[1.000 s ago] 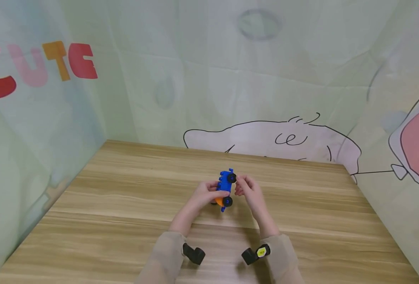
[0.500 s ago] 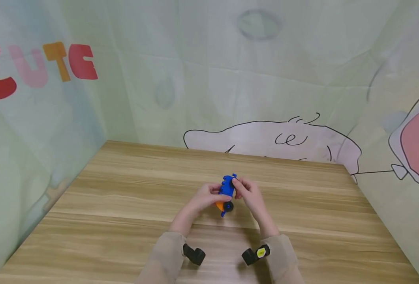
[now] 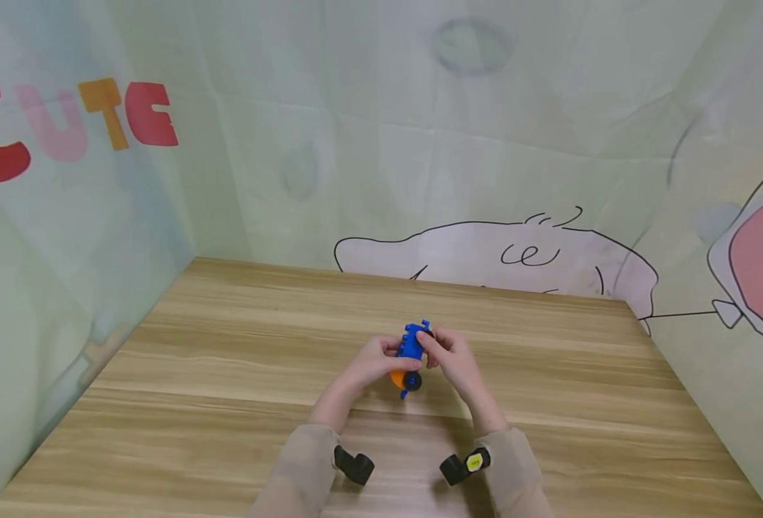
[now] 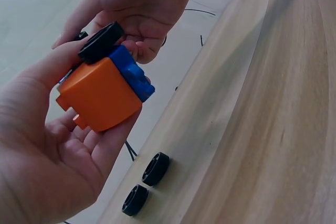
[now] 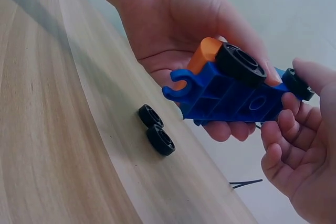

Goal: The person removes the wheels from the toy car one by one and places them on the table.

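Note:
My left hand (image 3: 369,361) grips a small toy vehicle with a blue base (image 5: 231,94) and an orange block (image 4: 102,95) on it, held above the table. One black wheel (image 5: 241,64) sits on the base near the hooked end. At the base's other end, my right hand (image 3: 451,357) pinches a second black wheel (image 5: 298,84) against its side, thumb on the wheel. In the right wrist view the base's hollow underside and a round hole show. Two loose black wheels (image 4: 156,169) (image 4: 135,200) stand on the table beneath the toy.
The wood-grain table (image 3: 226,403) runs to a printed cloth backdrop (image 3: 277,173) behind and at both sides. Black wrist cameras (image 3: 354,465) (image 3: 464,466) are strapped at both sleeves.
My right hand has come from beside the upper wheel onto it, its thumb now covering much of it. The toy has moved slightly towards the table's near edge.

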Available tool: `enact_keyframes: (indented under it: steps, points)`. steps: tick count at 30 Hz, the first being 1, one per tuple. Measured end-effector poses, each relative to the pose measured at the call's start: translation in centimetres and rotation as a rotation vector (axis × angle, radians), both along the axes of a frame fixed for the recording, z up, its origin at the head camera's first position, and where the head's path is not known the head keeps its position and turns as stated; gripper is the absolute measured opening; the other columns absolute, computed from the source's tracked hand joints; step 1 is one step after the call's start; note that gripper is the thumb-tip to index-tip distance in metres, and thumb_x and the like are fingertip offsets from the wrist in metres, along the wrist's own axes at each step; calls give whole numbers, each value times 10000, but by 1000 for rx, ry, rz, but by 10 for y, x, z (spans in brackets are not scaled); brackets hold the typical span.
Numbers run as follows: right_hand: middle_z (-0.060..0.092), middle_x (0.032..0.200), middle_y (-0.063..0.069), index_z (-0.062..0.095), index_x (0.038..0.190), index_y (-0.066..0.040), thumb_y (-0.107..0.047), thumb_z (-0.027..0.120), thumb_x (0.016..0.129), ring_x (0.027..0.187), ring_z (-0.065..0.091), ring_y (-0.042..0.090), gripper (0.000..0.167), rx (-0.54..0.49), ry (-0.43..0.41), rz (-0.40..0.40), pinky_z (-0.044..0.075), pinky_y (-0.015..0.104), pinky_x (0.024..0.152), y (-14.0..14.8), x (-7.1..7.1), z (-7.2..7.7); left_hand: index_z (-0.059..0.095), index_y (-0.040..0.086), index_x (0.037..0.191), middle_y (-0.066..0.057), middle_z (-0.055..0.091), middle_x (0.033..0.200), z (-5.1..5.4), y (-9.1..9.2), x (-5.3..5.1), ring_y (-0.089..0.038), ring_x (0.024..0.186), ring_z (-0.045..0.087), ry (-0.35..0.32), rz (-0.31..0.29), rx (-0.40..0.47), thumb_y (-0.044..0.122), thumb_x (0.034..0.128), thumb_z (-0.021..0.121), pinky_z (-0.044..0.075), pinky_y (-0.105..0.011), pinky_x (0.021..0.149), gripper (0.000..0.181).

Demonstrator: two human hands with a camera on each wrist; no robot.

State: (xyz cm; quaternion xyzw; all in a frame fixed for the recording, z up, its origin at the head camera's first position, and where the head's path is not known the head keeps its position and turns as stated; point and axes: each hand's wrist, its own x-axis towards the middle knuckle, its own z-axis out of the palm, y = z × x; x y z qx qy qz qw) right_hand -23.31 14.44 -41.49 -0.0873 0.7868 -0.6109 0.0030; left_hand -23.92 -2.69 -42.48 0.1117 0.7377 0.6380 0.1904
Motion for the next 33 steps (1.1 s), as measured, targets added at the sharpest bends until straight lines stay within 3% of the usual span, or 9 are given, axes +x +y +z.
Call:
enact_keyframes:
  steps: [7,13,19,28,33]
  points:
    - [494,638,-2,550,793,92,-162,575,982,595,500,103,317,14,25,22,452,228,628,1,1,0,649,-27,1191,-178,723,1091,-1,0,1,-188,910,696,-7,8,6,212,893,698,545,-371,924,386]
    - [504,653,5,568,800,52,-152,570,988,604,506,101,277,57,49,27,474,271,641,2,-1,-2,670,-34,1144,-171,740,1024,-2,0,0,-155,835,690,-11,8,0,213,899,689,557,-327,869,348]
    - [532,686,28,597,848,49,-134,563,992,620,511,108,236,89,39,66,462,228,640,3,-1,-3,687,-33,1091,-156,751,961,-3,-2,-1,-131,786,674,-3,7,5,238,885,708,547,-281,816,342]
    - [443,608,-20,491,765,114,-33,511,976,549,415,69,258,27,37,111,349,206,543,0,16,23,701,-19,1035,-106,748,871,-1,-2,0,-136,734,641,-20,11,-31,237,881,705,514,-247,729,299]
    - [442,603,-37,496,760,110,-57,534,977,573,414,96,276,-16,39,100,341,204,564,3,8,8,700,-12,1031,-95,743,867,1,-2,2,-144,735,639,-42,19,-52,248,871,710,508,-250,719,305]
